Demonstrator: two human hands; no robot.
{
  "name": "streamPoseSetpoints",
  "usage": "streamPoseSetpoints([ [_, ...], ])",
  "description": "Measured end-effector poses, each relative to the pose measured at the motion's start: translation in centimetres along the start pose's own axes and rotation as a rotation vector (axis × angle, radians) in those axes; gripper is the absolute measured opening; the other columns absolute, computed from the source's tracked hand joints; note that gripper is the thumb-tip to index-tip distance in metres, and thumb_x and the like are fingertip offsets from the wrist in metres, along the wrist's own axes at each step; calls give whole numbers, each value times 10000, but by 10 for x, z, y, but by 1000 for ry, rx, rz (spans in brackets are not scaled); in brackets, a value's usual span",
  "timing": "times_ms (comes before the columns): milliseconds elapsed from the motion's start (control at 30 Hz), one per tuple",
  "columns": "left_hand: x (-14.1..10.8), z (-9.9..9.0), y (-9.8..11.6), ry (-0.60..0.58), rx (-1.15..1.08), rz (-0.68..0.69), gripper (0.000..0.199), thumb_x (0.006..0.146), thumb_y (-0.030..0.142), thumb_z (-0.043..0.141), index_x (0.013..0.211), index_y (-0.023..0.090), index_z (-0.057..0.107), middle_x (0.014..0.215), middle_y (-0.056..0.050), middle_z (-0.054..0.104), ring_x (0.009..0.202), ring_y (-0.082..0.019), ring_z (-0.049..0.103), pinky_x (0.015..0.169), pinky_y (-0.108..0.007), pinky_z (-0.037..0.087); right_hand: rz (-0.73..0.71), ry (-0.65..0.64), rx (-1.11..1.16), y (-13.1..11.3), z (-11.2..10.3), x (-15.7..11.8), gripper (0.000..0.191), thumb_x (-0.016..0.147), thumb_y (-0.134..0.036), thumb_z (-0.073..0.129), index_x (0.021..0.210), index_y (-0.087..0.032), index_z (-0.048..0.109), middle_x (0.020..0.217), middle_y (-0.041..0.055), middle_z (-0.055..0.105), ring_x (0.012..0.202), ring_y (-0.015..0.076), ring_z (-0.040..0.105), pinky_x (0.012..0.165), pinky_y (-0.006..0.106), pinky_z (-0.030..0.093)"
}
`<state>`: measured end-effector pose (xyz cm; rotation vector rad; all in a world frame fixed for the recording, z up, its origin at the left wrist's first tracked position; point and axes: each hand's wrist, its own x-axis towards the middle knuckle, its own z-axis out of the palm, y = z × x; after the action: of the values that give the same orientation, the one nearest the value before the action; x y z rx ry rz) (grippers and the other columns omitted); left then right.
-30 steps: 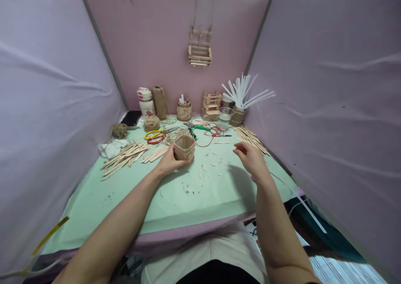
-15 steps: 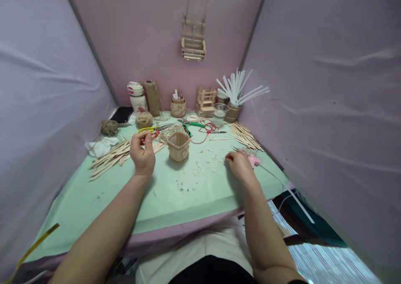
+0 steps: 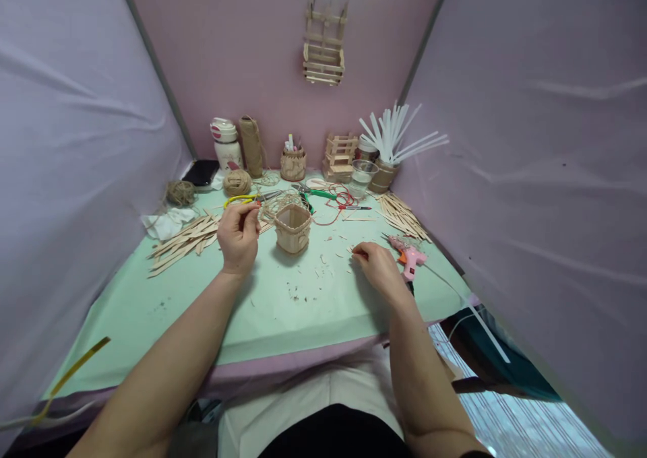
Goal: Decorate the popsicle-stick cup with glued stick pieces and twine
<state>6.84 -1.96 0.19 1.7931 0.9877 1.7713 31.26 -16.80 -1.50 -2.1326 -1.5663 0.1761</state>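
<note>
I read my left hand (image 3: pixel 237 239) and, past the upright wooden box (image 3: pixel 293 239) standing on the table (image 3: pixel 283 323), my right hand (image 3: pixel 379 269) as both pinched, on what I can't tell: likely small-piece work, calling for light, precise fingertips.

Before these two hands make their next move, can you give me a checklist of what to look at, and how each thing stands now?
1. Wooden pot standing upright on the table: ok.
2. Left hand apart from the pot: ok, it is raised beside it.
3. Right hand holding something: cannot tell, the fingertips are too small to read.
4. Pink glue gun switched off and cool: cannot tell.
5. Table in front of the pot free of scraps: not ok, small bits are scattered there.
6. Clear cup upright: ok.
</note>
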Motion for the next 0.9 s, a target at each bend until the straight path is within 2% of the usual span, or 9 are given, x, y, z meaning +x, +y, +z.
streamPoseSetpoints([
  [67, -2, -1, 0, -33, -79, -102, 272, 877, 452, 538, 841, 190, 601, 567, 44, 489, 422, -76, 401, 451, -241, 329, -25, 6, 9, -2, 3, 1, 193, 838, -161, 525, 902, -194, 704, 927, 61, 721, 863, 174, 624, 757, 254, 399],
  [133, -3, -2, -1, -33, -107, -155, 356, 885, 503, 503, 735, 192, 590, 464, 58, 398, 387, -83, 347, 430, -249, 283, -35, 3, -10, -4, 7, 2, 194, 839, -163, 523, 905, -199, 702, 916, 58, 718, 846, 175, 620, 749, 254, 398],
  [233, -2, -3, -2, -17, -88, -133, 480, 900, 554, 422, 608, 197, 552, 459, 33, 379, 443, -108, 385, 481, -266, 325, -56, -3, -50, -6, 11, 5, 186, 839, -167, 524, 889, -192, 701, 903, 61, 708, 831, 174, 609, 749, 256, 394],
  [367, 2, -5, -3, -44, 1, -33, 387, 878, 510, 458, 698, 200, 604, 641, -17, 556, 690, -171, 535, 692, -311, 431, -69, 22, -73, -5, 13, 10, 191, 843, -154, 517, 889, -186, 699, 902, 64, 693, 842, 173, 601, 766, 258, 392],
  [467, 2, -5, 0, -29, 97, 103, 255, 852, 420, 503, 784, 203, 618, 802, -40, 630, 856, -210, 554, 836, -366, 417, -46, 52, -80, -2, 11, 13, 191, 857, -162, 515, 902, -186, 698, 921, 69, 690, 869, 178, 601, 778, 263, 391],
  [633, -6, -7, 8, -33, 194, 329, 120, 785, 306, 570, 853, 218, 613, 878, -47, 644, 916, -242, 551, 927, -446, 360, 6, 101, -113, 4, 5, 18, 171, 860, -197, 550, 952, -176, 693, 936, 82, 695, 872, 193, 608, 762, 275, 391],
  [733, -17, -4, 16, -154, 246, 466, 136, 733, 292, 613, 859, 240, 614, 872, -39, 657, 902, -250, 557, 906, -463, 353, 20, 107, -123, 5, 1, 22, 182, 861, -190, 542, 956, -174, 696, 959, 91, 699, 884, 199, 613, 756, 280, 389],
  [900, -40, 7, 29, -487, 219, 766, 118, 731, 274, 616, 848, 260, 623, 830, -19, 683, 845, -218, 574, 845, -429, 349, 60, 81, -124, 3, -6, 37, 184, 862, -195, 531, 916, -184, 707, 941, 91, 715, 867, 207, 628, 719, 280, 378],
])
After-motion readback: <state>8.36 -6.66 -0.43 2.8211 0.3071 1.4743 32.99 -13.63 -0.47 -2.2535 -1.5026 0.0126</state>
